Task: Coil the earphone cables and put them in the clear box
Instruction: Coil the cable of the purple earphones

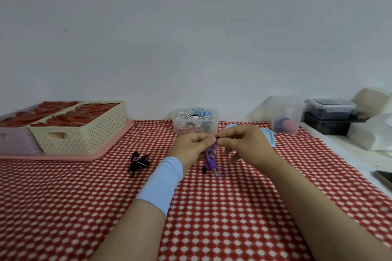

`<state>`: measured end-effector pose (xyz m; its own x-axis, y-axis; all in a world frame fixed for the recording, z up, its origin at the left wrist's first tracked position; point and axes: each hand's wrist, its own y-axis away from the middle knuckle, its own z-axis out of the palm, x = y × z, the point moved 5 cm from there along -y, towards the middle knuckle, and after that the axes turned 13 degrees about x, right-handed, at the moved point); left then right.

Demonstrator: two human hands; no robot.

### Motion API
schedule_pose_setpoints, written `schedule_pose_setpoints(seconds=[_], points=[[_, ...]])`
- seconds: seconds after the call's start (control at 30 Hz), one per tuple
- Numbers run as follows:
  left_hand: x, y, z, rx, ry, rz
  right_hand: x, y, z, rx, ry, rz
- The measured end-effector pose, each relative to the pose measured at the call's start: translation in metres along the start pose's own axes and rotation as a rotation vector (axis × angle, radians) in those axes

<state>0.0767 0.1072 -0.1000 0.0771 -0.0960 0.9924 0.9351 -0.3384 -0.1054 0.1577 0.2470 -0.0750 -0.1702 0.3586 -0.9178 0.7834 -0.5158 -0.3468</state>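
A purple earphone cable [210, 160] hangs in a loose tangle between my two hands above the red checked cloth. My left hand [192, 148] pinches its upper end, and my right hand [241, 144] pinches the same end from the other side, fingertips nearly meeting. The cable's lower loops touch the cloth. Behind my hands stands the clear box [195, 122], open, holding several coiled earphones in white, blue and other colours. A black earphone bundle [137, 163] lies on the cloth to the left of my left wrist.
A blue lid [267, 133] lies behind my right hand. A cream basket [84, 133] and a lilac one sit on a pink tray [70, 155] at the left. A tall clear tub [285, 114] and stacked dark containers [329, 116] stand at the back right.
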Motion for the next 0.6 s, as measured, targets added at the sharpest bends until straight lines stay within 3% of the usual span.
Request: schedule_pose_setpoints(seconds=[0.13, 0.27, 0.5, 0.6], points=[[0.003, 0.000, -0.001, -0.020, -0.051, 0.031, -0.004, -0.001, -0.003, 0.016, 0.030, -0.063], [0.012, 0.001, -0.001, 0.050, -0.223, 0.219, -0.005, 0.000, -0.003, 0.039, 0.020, -0.059], [0.032, 0.011, 0.007, 0.142, -0.552, 0.584, 0.007, 0.001, 0.001, -0.013, -0.121, 0.165], [0.030, 0.011, 0.010, 0.104, -0.573, 0.623, 0.012, 0.002, 0.001, -0.028, -0.125, 0.216]])
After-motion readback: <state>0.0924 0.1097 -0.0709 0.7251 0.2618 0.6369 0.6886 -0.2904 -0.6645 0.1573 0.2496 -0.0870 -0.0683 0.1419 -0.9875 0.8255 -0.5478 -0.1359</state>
